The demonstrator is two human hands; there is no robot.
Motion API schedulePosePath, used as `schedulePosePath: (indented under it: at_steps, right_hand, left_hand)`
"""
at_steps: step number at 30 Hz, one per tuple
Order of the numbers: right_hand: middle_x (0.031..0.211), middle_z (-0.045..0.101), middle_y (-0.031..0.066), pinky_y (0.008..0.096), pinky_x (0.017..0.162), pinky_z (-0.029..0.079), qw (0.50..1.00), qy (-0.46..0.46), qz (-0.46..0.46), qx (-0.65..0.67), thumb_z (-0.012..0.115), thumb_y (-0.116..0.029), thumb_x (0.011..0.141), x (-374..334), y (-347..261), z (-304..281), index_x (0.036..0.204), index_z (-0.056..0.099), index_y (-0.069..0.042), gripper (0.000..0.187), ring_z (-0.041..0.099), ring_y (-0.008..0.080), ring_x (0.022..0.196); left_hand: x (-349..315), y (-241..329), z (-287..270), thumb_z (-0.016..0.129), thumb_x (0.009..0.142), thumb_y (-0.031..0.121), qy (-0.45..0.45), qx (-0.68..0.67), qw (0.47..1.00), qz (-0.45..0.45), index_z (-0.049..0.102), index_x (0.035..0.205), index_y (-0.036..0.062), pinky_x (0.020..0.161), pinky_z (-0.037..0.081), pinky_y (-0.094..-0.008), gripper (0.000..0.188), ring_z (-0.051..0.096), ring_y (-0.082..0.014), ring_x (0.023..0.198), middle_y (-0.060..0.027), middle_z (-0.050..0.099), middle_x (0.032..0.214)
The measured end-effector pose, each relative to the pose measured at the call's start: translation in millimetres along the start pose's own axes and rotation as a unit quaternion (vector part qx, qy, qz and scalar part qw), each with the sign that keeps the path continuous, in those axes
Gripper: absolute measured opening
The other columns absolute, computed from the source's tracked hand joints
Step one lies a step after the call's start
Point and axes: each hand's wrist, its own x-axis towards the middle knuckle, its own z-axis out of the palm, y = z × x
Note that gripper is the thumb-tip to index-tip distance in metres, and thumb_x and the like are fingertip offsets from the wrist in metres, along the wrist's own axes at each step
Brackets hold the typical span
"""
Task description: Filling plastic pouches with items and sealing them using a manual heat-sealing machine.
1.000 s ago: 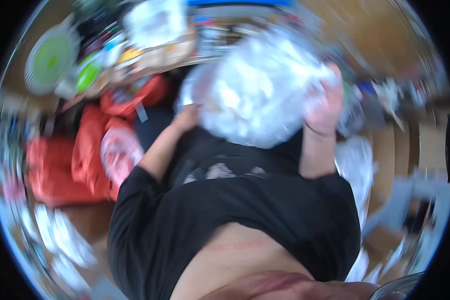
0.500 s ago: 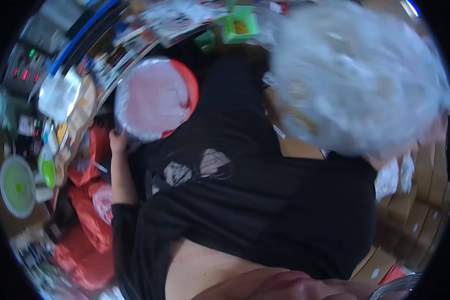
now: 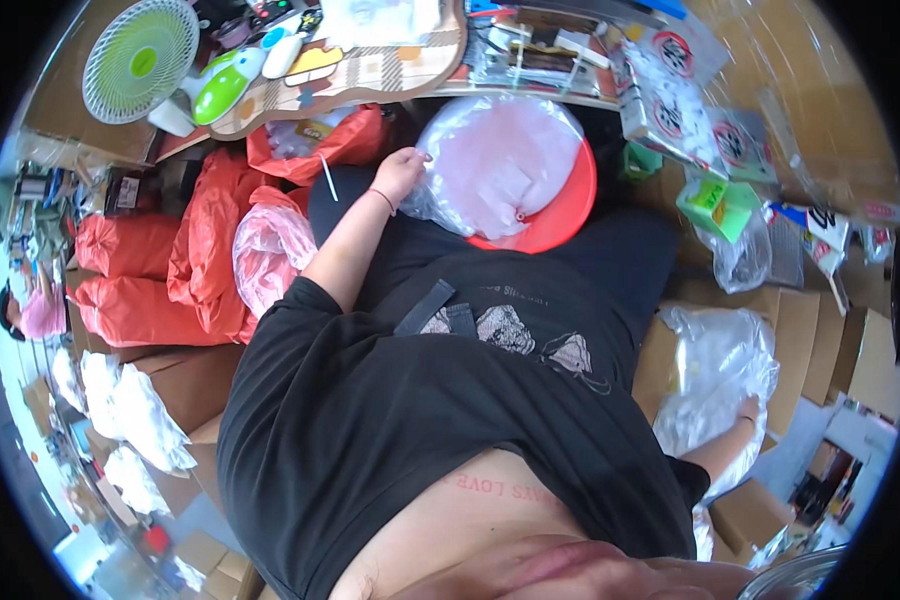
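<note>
A round red basin (image 3: 558, 225) rests on my lap, with a clear plastic bag (image 3: 500, 150) spread over its inside. Pale pinkish plastic shows through it. Close against the basin's left edge, my left hand (image 3: 402, 178) has its fingers closed on the edge of that bag. Low on my right, a large crinkled clear plastic bag (image 3: 715, 370) lies in an open cardboard box (image 3: 795, 350). My right hand (image 3: 748, 412) reaches to this bag's near side; its fingers are hidden by the plastic.
A cluttered worktable with a patterned mat (image 3: 390, 85) runs ahead. A white and green fan (image 3: 145, 65) stands at its left. Red bags (image 3: 205, 240) are piled beside my left arm. A green box (image 3: 720, 208) is at right; a person (image 3: 40, 312) is far left.
The large clear bag has gone from high in front at the right down into the box beside me, my right hand with it. My view has turned; my left hand stays by the basin.
</note>
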Motion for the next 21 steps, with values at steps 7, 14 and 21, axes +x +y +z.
schedulePosePath:
  at_steps: [7, 14, 21]
  right_hand:
    - [0.107, 0.063, 0.0165, 0.0357, 0.091, 0.047, 0.752, 0.342, -0.442, 0.350, 0.055, -0.018, 0.098, -189, -160, -293, 0.114, 0.059, 0.000, 0.025, 0.061, 0.0264, 0.100]
    - [0.114, 0.062, 0.0184, 0.0427, 0.103, 0.044, 0.493, 0.364, -0.749, 0.251, 0.062, 0.001, 0.077, -310, -467, -305, 0.122, 0.058, -0.006, 0.046, 0.054, 0.0356, 0.119]
    - [0.098, 0.065, 0.0143, 0.0436, 0.083, 0.050, 0.493, 0.253, -0.829, 0.078, 0.062, -0.012, 0.082, -252, -512, -316, 0.098, 0.060, -0.010, 0.017, 0.063, 0.0343, 0.096]
  left_hand:
    - [-24, 18, 29, 0.073, 0.085, 0.018, 0.007, 0.094, 0.989, 0.112, 0.068, 0.088, 0.0018, 0.069, 0.052, -0.0334, 0.017, 0.065, -0.0217, 0.070, -0.0130, 0.066, 0.078]
    - [-49, 51, 75, 0.068, 0.088, 0.018, -0.023, 0.185, 0.900, 0.393, 0.063, 0.091, 0.0033, 0.073, 0.052, -0.0409, 0.016, 0.066, -0.0322, 0.078, -0.0126, 0.064, 0.085]
    - [-67, 56, 46, 0.061, 0.091, 0.027, -0.261, 0.284, 0.866, 0.317, 0.062, 0.111, 0.0096, 0.078, 0.050, -0.0466, 0.026, 0.064, -0.0380, 0.091, -0.0165, 0.067, 0.095]
